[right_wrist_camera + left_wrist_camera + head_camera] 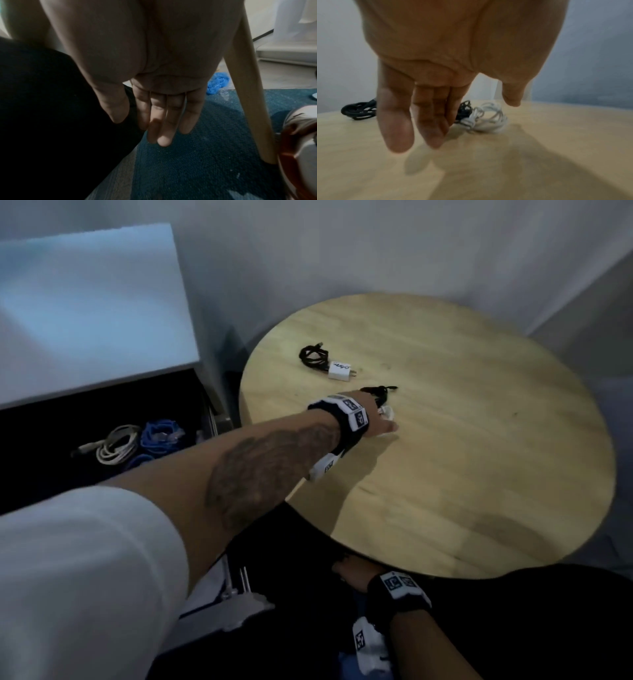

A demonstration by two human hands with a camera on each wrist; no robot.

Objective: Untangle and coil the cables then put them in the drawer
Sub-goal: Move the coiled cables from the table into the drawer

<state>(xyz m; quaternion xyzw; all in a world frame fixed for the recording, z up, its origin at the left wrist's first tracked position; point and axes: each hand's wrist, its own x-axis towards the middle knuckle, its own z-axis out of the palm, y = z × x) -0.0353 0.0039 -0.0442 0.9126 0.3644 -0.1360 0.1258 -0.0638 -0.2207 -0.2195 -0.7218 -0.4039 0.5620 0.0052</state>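
Note:
My left hand [378,414] [453,121] reaches over the round wooden table [479,457], fingers straight and open, just short of a tangle of white cable [485,119] [387,413] and black cable [464,110] [380,390]. It holds nothing. Farther back lies a coiled black cable [313,357] [358,111] with a white charger plug [339,370]. The drawer [51,426] at left stands open, with a coiled white cable [116,444] and a blue cable [162,434] inside. My right hand [346,573] [154,121] hangs below the table's edge, fingers straight, empty.
A white cabinet top [92,313] sits over the drawer. White curtains [376,244] close in behind the table. Under the table are a wooden leg [250,94], a blue rug [205,162], a blue bundle [217,83] and a shoe [300,148].

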